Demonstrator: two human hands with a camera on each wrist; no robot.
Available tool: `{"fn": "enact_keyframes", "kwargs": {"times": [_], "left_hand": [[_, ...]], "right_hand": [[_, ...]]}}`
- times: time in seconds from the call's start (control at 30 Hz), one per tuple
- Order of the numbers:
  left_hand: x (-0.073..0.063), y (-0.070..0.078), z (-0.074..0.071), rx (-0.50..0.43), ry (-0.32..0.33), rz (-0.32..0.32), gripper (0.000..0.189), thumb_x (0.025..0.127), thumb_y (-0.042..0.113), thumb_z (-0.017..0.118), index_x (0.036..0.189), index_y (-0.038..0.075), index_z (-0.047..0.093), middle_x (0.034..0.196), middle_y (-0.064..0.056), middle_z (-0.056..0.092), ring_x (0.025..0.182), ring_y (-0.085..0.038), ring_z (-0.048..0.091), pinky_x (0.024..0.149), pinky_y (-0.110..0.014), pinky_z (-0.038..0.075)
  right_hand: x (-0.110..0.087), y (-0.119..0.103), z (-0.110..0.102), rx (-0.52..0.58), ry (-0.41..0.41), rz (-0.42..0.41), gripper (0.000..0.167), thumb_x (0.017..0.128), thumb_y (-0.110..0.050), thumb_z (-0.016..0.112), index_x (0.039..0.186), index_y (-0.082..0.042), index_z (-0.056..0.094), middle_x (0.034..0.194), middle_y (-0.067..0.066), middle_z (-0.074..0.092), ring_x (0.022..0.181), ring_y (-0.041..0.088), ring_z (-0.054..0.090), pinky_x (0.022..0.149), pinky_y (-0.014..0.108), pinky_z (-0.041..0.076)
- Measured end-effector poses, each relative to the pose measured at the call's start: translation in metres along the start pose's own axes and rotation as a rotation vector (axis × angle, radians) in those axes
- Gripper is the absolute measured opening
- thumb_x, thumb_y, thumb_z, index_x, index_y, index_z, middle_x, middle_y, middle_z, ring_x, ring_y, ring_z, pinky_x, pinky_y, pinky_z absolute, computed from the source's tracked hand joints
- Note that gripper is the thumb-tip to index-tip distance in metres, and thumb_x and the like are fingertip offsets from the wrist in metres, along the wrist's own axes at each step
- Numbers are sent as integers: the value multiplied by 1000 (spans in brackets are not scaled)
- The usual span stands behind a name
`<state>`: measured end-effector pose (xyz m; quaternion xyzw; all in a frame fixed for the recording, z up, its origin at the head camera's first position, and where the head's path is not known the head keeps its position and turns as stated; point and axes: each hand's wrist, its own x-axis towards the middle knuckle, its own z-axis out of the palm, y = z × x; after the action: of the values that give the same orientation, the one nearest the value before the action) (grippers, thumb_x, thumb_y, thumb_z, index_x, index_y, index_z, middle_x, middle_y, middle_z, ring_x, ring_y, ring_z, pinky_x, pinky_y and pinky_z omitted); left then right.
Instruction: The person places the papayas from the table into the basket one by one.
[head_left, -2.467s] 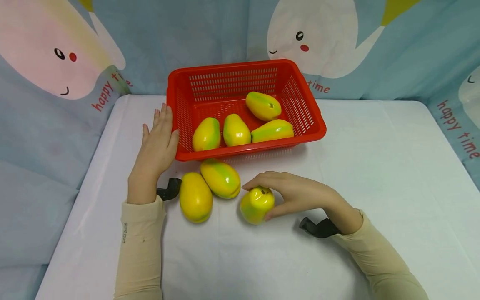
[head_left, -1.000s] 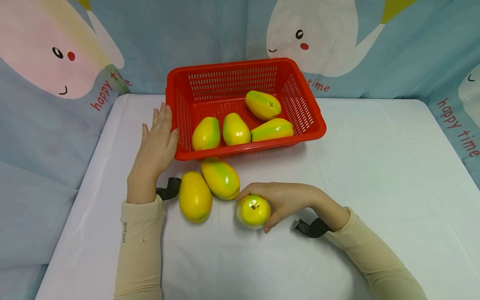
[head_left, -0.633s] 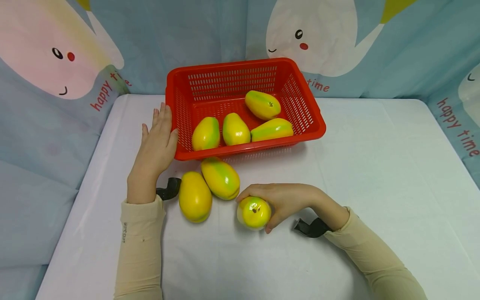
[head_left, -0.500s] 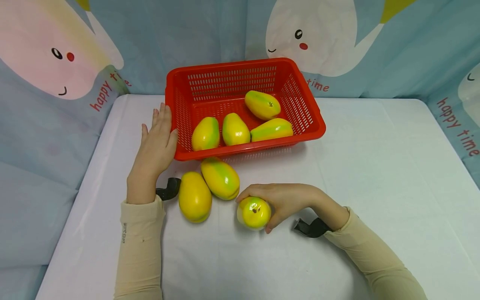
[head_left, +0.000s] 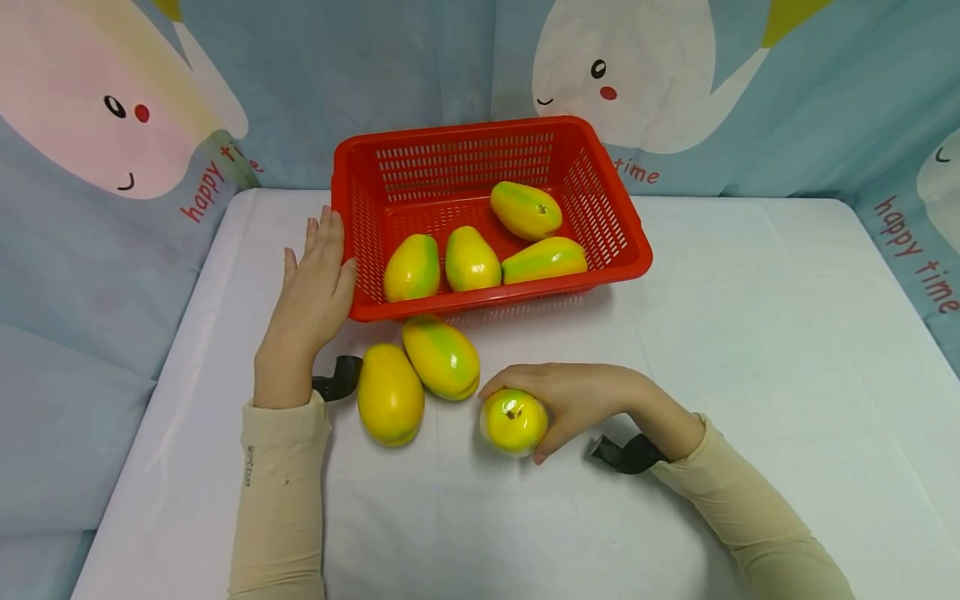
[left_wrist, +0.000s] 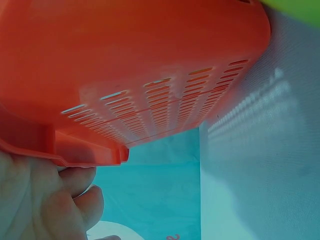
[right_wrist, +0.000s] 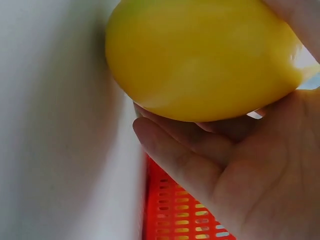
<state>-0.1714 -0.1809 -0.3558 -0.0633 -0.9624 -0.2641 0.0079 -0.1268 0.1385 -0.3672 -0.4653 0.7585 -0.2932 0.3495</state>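
My right hand (head_left: pixel 577 400) grips a glossy yellow-green papaya (head_left: pixel 514 423), which stands on end over the white table. Its stem end faces up in the head view; in the right wrist view, fingers curl under the papaya (right_wrist: pixel 200 60) from one side, and its lower end is close to the table. My left hand (head_left: pixel 311 292) lies with straight fingers along the left side of a red plastic basket (head_left: pixel 491 304). The left wrist view shows those fingers at the basket's rim (left_wrist: pixel 90 162). Two more papayas, a yellow one (head_left: pixel 391 396) and a greener one (head_left: pixel 442 358), lie before the basket.
Several papayas rest inside the basket, among them one at its back right (head_left: pixel 527 210). A blue printed curtain (head_left: pixel 420 58) hangs behind the table (head_left: pixel 750 333) and at its sides. Black wrist mounts (head_left: pixel 628 455) stick out beside the sleeves.
The right hand has drawn the papaya slightly nearer the person and tipped it more upright, then shifted it a little right. The left hand and the basket have stayed put.
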Motion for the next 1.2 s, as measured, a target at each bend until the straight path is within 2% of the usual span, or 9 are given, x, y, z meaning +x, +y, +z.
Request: {"fn": "enact_keyframes", "kwargs": {"times": [0.23, 0.7, 0.87, 1.03, 1.2], "left_hand": [[0, 0, 0, 1, 2, 0, 62, 101, 28, 29, 151, 8, 0, 157, -5, -2, 144, -23, -7, 110, -54, -9], [0, 0, 0, -3, 2, 6, 61, 101, 28, 29, 151, 8, 0, 158, -5, -2, 144, -23, -6, 110, -54, -9], [0, 0, 0, -6, 2, 4, 62, 101, 28, 29, 151, 8, 1, 158, -5, -2, 144, -23, -6, 110, -54, -9], [0, 0, 0, -3, 3, 5, 62, 101, 28, 29, 151, 7, 1, 158, -5, -2, 144, -23, -6, 110, -55, -9], [0, 0, 1, -7, 1, 8, 61, 101, 27, 29, 151, 7, 1, 157, -6, -2, 144, -24, -7, 110, -55, -9]], "right_hand": [[-6, 0, -6, -36, 74, -17, 76, 68, -21, 85, 133, -12, 45, 126, -10, 51, 116, 9, 47, 102, 33, 37], [-17, -3, -16, 29, 177, -19, 71, 73, -22, 82, 131, -11, 42, 127, -4, 52, 116, 12, 48, 101, 36, 38], [-20, -3, -20, 30, 250, -30, 73, 72, -26, 82, 130, -16, 37, 126, -4, 50, 115, 11, 48, 102, 35, 38], [-23, -2, -24, 7, 336, -32, 74, 72, -34, 82, 128, -14, 38, 121, -5, 53, 112, 11, 50, 100, 34, 40], [-24, -5, -28, 27, 429, -13, 71, 70, -28, 84, 128, -14, 45, 120, -5, 55, 110, 12, 50, 99, 36, 40]]}}
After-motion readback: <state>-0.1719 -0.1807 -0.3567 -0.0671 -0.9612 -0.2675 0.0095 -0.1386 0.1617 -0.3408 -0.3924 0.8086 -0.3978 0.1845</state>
